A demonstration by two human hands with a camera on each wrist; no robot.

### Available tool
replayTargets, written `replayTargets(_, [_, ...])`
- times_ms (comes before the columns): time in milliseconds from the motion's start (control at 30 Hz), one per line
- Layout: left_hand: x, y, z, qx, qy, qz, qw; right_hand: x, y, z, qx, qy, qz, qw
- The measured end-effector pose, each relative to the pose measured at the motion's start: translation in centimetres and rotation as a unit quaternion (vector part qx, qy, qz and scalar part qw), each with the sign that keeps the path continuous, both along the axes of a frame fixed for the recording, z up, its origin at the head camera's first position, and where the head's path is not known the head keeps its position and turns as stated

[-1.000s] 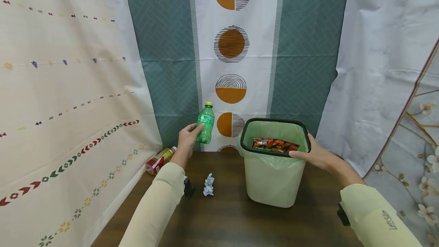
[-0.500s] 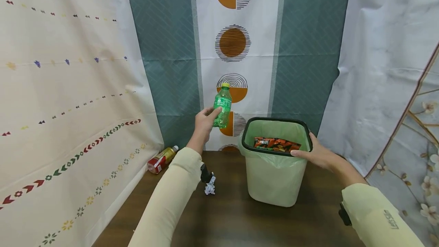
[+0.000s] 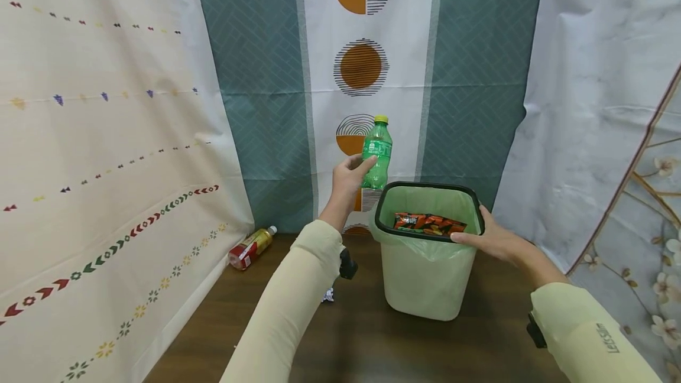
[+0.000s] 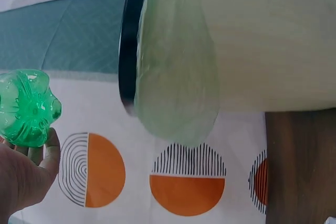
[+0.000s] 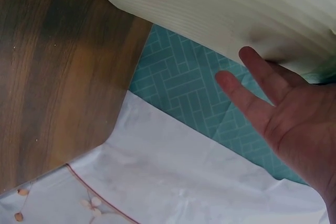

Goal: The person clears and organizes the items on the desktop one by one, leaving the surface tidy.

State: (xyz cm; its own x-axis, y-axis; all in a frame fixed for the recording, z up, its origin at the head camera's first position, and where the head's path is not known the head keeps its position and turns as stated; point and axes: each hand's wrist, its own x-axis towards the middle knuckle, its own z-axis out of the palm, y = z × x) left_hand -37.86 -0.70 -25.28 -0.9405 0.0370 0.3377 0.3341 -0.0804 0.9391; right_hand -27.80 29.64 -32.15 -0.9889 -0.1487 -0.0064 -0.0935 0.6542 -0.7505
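Observation:
My left hand (image 3: 348,185) grips a green plastic bottle (image 3: 377,155) with a yellow cap. The bottle is upright in the air, just left of the trash bin's rim and above it. In the left wrist view the bottle's base (image 4: 29,107) faces the camera, beside the fingers. The pale trash bin (image 3: 422,282) has a black rim and a light green liner. At its right corner my right hand (image 3: 495,238) holds the rim, thumb over the front edge; some fingers are hidden behind it. Inside lies a red-and-black snack packet (image 3: 428,224).
On the dark wooden table (image 3: 372,341), a bottle with a red-and-yellow label (image 3: 252,248) lies at the back left. A crumpled paper piece (image 3: 328,295) is partly hidden by my left sleeve. Patterned curtains (image 3: 266,105) hang behind and at both sides.
My left hand has carried the green bottle up and to the right, from above the left part of the table to beside the bin. The right hand stays on the rim.

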Motion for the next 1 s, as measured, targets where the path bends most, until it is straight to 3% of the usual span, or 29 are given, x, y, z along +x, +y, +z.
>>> replayTargets(200, [0.2, 1.4, -0.2, -0.008, -0.001, -0.002, 1.0, -0.1, 0.0, 0.1, 0.006, 0.0, -0.001, 1.0])
replayTargets(500, [0.9, 3.2, -0.6, 0.014, -0.009, -0.026, 0.9995, 0.1, -0.1, 0.1, 0.012, 0.001, -0.003, 1.0])
replayTargets(1000, [1.5, 5.1, -1.6, -0.025, -0.009, -0.024, 0.9993, 0.1, 0.0, 0.0, 0.0, -0.001, -0.002, 1.0])
